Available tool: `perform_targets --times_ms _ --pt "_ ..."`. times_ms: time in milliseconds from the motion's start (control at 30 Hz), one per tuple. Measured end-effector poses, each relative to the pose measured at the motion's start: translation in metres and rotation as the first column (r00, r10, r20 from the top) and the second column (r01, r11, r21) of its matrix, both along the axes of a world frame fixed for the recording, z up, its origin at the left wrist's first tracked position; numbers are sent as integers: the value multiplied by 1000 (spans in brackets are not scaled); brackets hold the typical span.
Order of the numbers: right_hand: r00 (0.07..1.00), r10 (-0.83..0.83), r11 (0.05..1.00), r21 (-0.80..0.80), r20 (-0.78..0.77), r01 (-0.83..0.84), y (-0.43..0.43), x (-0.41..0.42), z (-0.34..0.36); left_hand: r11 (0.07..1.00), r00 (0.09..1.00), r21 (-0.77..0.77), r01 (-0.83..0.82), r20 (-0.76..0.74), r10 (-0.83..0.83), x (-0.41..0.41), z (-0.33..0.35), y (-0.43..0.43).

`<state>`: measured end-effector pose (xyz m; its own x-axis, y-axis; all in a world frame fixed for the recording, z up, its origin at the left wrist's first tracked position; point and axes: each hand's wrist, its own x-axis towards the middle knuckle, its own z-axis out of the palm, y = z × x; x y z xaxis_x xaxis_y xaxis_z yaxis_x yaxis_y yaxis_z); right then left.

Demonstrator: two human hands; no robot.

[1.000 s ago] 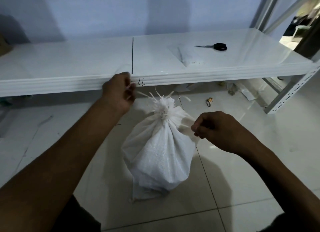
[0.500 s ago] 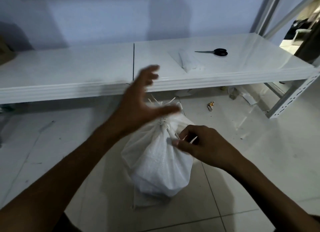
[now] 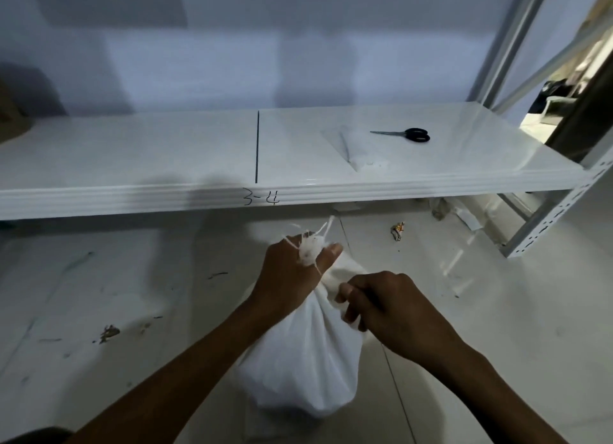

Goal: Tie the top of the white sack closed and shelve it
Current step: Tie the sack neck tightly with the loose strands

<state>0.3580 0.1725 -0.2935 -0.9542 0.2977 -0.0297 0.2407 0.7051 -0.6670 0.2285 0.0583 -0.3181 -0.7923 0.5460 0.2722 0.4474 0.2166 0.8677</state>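
Observation:
The white woven sack [image 3: 305, 360] stands on the tiled floor below the white shelf [image 3: 132, 191]. Its top is gathered into a frayed tuft [image 3: 311, 247] with loose strands sticking up. My left hand [image 3: 292, 274] is wrapped around the sack's neck just under that tuft. My right hand [image 3: 391, 307] pinches the sack's cloth or a tie strand at the right side of the neck; which one I cannot tell. The knot itself is hidden by my fingers.
Black-handled scissors [image 3: 403, 134] and a flat clear plastic bag [image 3: 356, 151] lie on the shelf's right half. The shelf edge is marked "3-4". A slotted metal upright [image 3: 557, 211] stands at right. Small litter [image 3: 397, 231] lies on the floor.
My left hand came down from an open, raised pose and closed around the sack's neck. My right hand stayed at the neck's right side. The view shifted slightly.

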Motion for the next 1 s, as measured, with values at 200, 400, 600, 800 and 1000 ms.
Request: perform_targets --times_ms 200,400,600,800,1000 --pt "998 -26 996 83 -51 30 -3 -1 -5 1000 895 -8 -20 -446 14 -14 -6 -4" --pt "991 -31 997 69 -132 40 -5 -11 -16 996 887 -74 -44 -463 5 -18 -5 -6" --pt "979 -14 994 103 -206 36 -2 -17 -24 997 918 -79 9 -395 -40 -16 0 -4" --pt "936 -39 990 112 -350 83 18 -33 -25 996 931 -89 23 -361 -53 -15 11 -3" --pt "817 -232 958 19 -528 285 64 -66 -17 999 944 -40 -24 -329 9 -12 16 5"
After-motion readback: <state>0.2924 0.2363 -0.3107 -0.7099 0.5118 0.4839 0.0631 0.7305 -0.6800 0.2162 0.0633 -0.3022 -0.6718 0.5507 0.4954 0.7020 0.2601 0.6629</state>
